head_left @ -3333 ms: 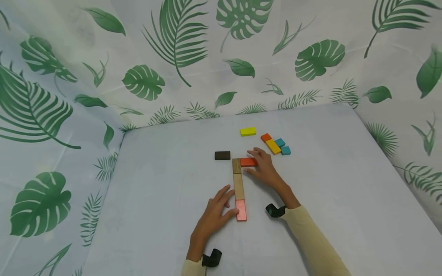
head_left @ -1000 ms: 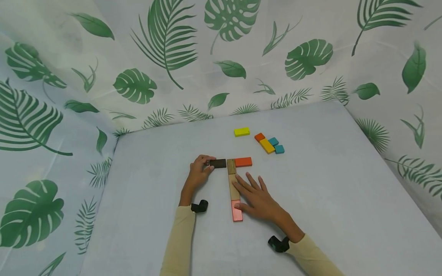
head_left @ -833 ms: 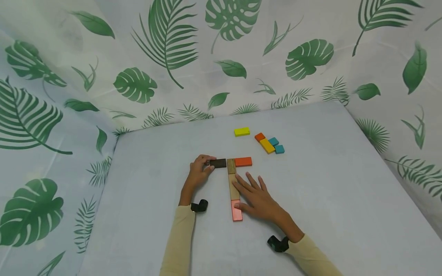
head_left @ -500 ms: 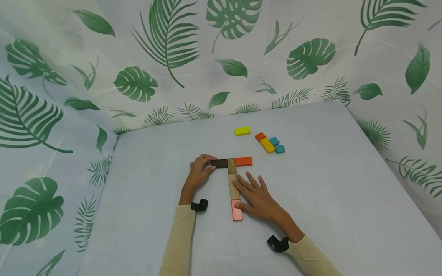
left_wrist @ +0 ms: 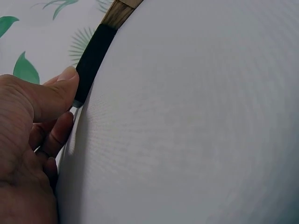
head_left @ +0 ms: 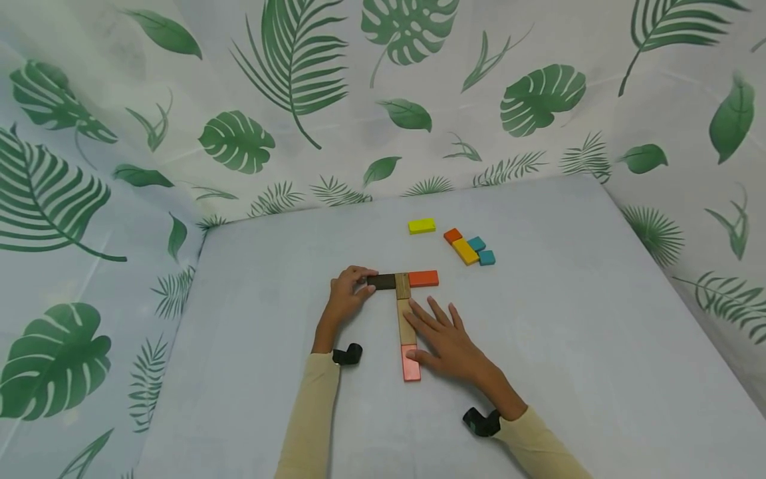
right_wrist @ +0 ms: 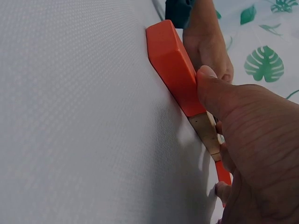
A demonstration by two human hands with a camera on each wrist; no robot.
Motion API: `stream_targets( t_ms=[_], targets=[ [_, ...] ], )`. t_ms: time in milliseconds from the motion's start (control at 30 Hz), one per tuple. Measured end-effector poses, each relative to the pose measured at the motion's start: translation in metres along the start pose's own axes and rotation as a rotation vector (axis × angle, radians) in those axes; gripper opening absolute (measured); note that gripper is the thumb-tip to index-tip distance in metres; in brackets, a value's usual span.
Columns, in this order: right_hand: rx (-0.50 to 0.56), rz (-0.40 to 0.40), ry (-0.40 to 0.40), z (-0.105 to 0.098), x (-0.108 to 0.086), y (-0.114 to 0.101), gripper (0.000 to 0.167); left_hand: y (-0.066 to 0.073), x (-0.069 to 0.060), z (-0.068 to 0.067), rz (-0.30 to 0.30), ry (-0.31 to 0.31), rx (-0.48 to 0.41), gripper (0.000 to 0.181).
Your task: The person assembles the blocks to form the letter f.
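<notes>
**Keep the joint straight and the pressure light**

In the head view, the left hand [head_left: 345, 293] pinches the dark block [head_left: 383, 282] at its outer end, flat on the table [head_left: 263, 293]. Its inner end seems to touch the brown wooden block [head_left: 403, 285], and the red block [head_left: 423, 278] lies against the opposite side. The light wooden block [head_left: 407, 332] and the pink block [head_left: 411, 372] continue below in one column. The right hand [head_left: 449, 349] has its fingers spread; one fingertip is on the light wooden block, the thumb on the pink one. I think this is a good way to steady the column while the dark block is aligned.

In the left wrist view, the thumb is on the dark block's near end, and I see no gap at the joint. A small, level push should be enough; harder pushing could shift its neighbours.

In the right wrist view, the thumb rests at the pink block's edge. Better to release gently, lifting straight up.
</notes>
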State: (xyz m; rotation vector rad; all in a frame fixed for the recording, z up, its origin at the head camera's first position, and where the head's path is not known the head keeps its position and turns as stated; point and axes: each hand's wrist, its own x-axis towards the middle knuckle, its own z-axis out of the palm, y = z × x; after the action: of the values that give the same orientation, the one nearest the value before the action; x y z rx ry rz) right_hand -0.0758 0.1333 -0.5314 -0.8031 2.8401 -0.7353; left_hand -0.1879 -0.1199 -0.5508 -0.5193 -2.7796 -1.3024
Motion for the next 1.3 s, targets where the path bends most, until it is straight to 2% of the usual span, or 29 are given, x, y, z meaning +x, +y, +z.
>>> stream_targets(
  t_ms=[200,700,833,933,1133,1300],
  targets=[
    [-0.005,0.003,-0.002,0.002,0.0,0.001,0.076,0.0,0.0,0.001,-0.012,0.002,0.0,0.03],
    [-0.001,-0.018,0.028,0.007,0.002,0.006,0.077,-0.003,0.002,0.001,0.022,-0.001,0.03,0.035],
    [-0.001,-0.024,0.042,0.008,0.002,0.006,0.076,-0.003,0.001,0.001,0.026,0.003,0.012,0.038],
    [0.003,-0.023,0.043,0.007,0.001,0.005,0.076,-0.002,-0.002,0.001,0.01,0.003,-0.017,0.04],
    [-0.001,-0.015,0.026,0.005,0.001,0.004,0.077,0.004,-0.012,0.001,-0.031,-0.026,-0.014,0.046],
    [-0.003,-0.009,0.018,0.005,0.002,0.004,0.077,0.011,-0.021,0.004,-0.057,-0.004,-0.017,0.047]
  ],
)
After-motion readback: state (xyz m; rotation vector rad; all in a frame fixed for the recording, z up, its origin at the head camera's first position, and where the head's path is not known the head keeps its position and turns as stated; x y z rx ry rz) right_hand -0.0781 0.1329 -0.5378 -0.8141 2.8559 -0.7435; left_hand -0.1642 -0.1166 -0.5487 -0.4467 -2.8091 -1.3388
